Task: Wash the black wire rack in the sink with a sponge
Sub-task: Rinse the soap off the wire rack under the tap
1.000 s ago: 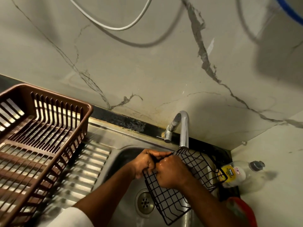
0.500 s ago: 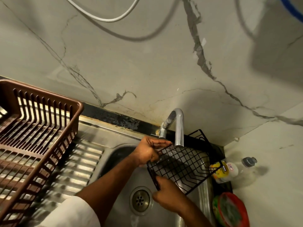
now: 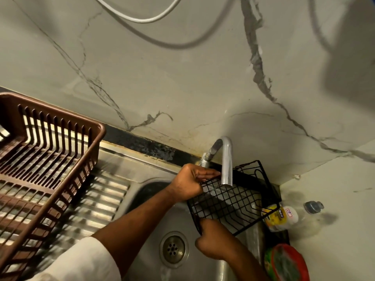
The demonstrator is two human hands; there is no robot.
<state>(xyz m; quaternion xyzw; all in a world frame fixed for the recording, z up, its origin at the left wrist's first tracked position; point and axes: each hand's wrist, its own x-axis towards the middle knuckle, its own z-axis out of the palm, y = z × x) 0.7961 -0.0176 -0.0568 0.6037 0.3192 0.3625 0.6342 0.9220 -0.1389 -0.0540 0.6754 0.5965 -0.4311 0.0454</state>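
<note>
Both hands hold the black wire rack (image 3: 233, 201) over the sink (image 3: 154, 201). The left hand (image 3: 187, 184) grips its upper left edge, fingers (image 3: 209, 175) stretched along the top wire beside the tap (image 3: 226, 161). The right hand (image 3: 215, 240) is curled round the rack's lower corner, above the drain (image 3: 172, 249). The rack sits tilted directly beneath the tap's spout. A brown dish drainer (image 3: 40, 159) stands on the ribbed draining board at the sink's left edge, and a plastic bottle (image 3: 284, 217) lies at the right edge.
</note>
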